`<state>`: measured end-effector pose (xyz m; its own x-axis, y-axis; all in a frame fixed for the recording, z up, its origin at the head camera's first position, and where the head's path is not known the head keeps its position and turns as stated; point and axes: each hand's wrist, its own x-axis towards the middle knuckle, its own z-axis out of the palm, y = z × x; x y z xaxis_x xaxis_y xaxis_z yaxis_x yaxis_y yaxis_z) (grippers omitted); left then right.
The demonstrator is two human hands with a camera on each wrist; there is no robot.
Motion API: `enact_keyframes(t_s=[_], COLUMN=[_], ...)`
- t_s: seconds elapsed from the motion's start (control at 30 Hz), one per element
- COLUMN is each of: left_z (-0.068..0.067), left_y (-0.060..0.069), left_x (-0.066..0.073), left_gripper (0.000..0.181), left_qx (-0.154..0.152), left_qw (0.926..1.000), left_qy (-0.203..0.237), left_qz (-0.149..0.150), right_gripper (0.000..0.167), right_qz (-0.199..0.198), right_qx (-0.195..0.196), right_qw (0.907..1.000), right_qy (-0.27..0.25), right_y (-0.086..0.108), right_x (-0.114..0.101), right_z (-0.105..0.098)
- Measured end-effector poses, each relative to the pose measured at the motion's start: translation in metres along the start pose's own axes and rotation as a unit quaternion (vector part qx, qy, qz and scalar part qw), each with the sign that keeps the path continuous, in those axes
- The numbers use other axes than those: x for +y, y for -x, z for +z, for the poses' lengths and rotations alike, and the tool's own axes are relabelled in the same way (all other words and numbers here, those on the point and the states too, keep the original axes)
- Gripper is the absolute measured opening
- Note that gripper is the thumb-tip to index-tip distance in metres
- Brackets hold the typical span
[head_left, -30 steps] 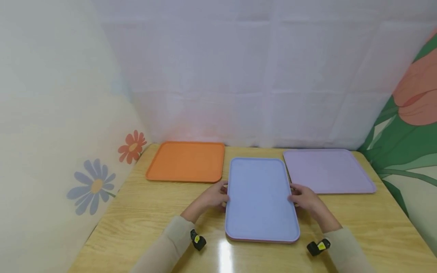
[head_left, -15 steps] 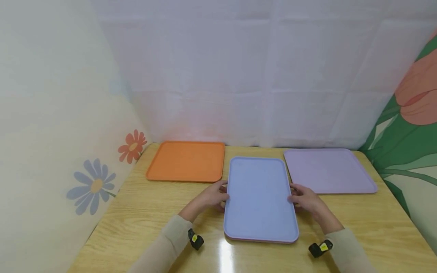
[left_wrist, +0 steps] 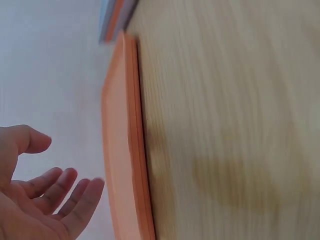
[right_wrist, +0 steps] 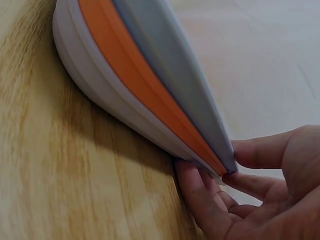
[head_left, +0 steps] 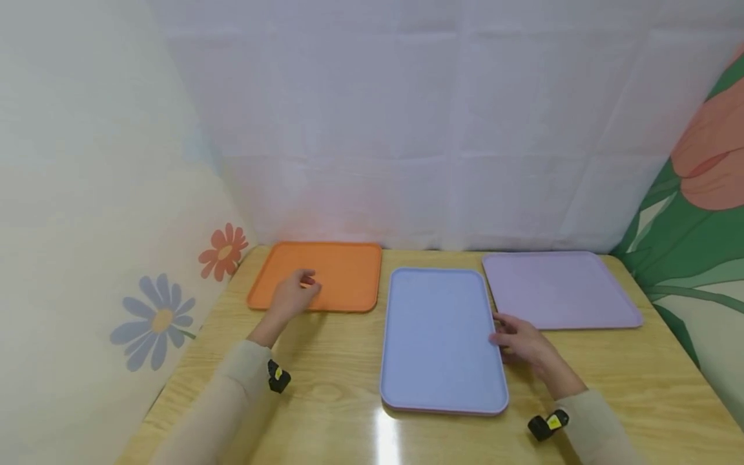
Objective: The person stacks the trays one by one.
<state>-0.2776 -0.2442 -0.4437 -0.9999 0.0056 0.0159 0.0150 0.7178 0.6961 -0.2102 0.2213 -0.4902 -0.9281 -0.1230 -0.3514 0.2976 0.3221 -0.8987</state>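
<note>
In the head view the left hand hovers over the front left part of the orange tray, its fingers loosely bent and holding nothing. The left wrist view shows that hand with fingers spread beside the orange tray's edge. A blue tray lies lengthwise at the middle of the table, on top of a stack. The right hand pinches the stack's right edge. In the right wrist view its thumb is on the blue-grey tray, with fingers at the orange tray and the pale tray below.
A purple tray lies at the back right, close beside the stack. The wooden table meets a white cloth behind, with flower-patterned walls at left and right.
The left hand has let go of the stack's left edge and moved left and back to the orange tray. The right hand has kept its place at the right edge.
</note>
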Motion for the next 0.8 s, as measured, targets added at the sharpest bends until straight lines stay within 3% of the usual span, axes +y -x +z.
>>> enact_keyframes(t_s=[0.17, 0.27, 0.37, 0.63, 0.8], left_z=[-0.035, -0.048, -0.055, -0.059, -0.055], left_y=[-0.015, -0.02, -0.024, -0.033, -0.033], left_x=[-0.033, -0.052, -0.066, -0.089, -0.096], left_gripper=[0.053, 0.056, 0.06, 0.072, 0.081], left_qx=[0.064, 0.094, 0.103, 0.083, 0.038], left_qw=[0.997, 0.9932, 0.9914, 0.9894, 0.9855], left_qy=[-0.039, -0.058, -0.06, -0.098, -0.117], left_qz=[-0.019, -0.035, -0.053, -0.069, -0.117], right_gripper=[0.067, 0.067, 0.068, 0.069, 0.069], right_qz=[0.002, 0.002, 0.004, 0.0, -0.003], right_qx=[-0.002, -0.004, -0.003, -0.003, -0.002], right_qw=[1.0, 1.0, 1.0, 1.0, 1.0], right_qy=[0.008, 0.005, 0.005, 0.0, -0.004], right_y=[0.0, 0.0, 0.0, 0.001, 0.003], right_x=[0.0, 0.0, 0.001, 0.004, 0.005], right_z=[-0.001, -0.001, -0.001, 0.001, 0.001])
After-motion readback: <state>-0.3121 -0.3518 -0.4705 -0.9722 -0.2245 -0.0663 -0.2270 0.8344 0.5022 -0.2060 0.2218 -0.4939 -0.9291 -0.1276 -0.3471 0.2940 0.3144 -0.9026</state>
